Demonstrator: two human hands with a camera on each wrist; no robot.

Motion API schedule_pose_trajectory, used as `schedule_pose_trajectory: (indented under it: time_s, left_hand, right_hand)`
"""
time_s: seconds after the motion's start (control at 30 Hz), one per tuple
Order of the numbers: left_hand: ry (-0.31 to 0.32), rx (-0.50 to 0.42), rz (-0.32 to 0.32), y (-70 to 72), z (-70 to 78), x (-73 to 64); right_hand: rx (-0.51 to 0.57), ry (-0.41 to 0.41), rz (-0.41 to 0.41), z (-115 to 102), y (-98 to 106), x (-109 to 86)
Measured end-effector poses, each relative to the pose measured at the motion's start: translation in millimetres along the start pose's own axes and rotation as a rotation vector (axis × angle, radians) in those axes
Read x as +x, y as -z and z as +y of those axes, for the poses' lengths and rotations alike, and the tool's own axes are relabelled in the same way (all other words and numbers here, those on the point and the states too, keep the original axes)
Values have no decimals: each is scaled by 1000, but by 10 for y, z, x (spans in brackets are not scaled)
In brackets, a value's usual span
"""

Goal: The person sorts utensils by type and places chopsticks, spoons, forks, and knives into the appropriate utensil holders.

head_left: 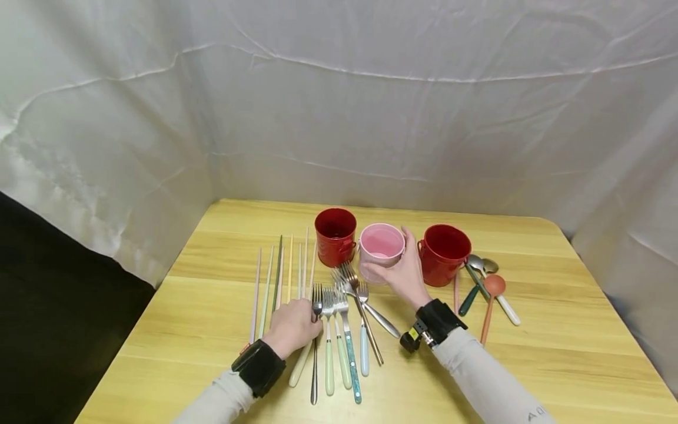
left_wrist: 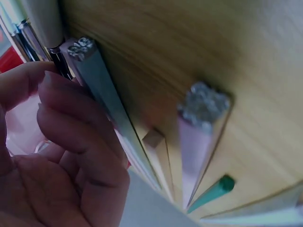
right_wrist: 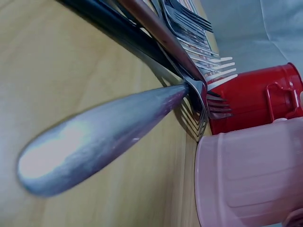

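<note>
My right hand point(head_left: 401, 270) grips a small pink bucket point(head_left: 382, 241) by its side, thumb in front and fingers at the far right. The bucket's wall point(right_wrist: 251, 175) fills the lower right of the right wrist view. My left hand point(head_left: 293, 325) is low over the table with curled fingers, thumb and fingertips meeting at the neck of a cream-handled fork point(head_left: 299, 368), whose head is hidden. Beside these fingers lies an all-metal fork point(head_left: 315, 380). Several forks with green, teal and blue handles point(head_left: 364, 353) lie to the right, below the pink bucket.
Red buckets point(head_left: 335, 238) point(head_left: 445, 250) stand on either side of the pink one. Several chopsticks point(head_left: 256, 294) lie in a row at the left. Spoons, including an orange one point(head_left: 494, 285), lie at the right. A grey curtain point(head_left: 371, 129) hangs behind the wooden table point(head_left: 572, 353).
</note>
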State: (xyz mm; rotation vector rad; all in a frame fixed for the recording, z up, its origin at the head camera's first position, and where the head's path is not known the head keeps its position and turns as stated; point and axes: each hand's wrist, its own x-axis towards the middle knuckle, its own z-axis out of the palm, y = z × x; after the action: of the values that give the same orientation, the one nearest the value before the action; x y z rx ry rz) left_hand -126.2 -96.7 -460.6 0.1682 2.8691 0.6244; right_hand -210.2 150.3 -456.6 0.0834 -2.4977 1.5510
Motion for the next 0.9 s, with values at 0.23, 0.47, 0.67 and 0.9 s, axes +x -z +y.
schedule_pose_trajectory:
  time_s: [0.23,0.47,0.67,0.9]
  left_hand:
    - [8,-67,-11,16,-43,10]
    - [40,-142,-62,45,-56,18]
    - [35,-191,-59,96,-76,15]
    - [1,-260,-70,222,-66,44]
  right_hand:
    - [56,-59,37,34,-78,84]
    - [15,-40,38,75,-34,112]
    - [-4,-36,10,128,25,105]
    - [11,-20,-6,168,37,94]
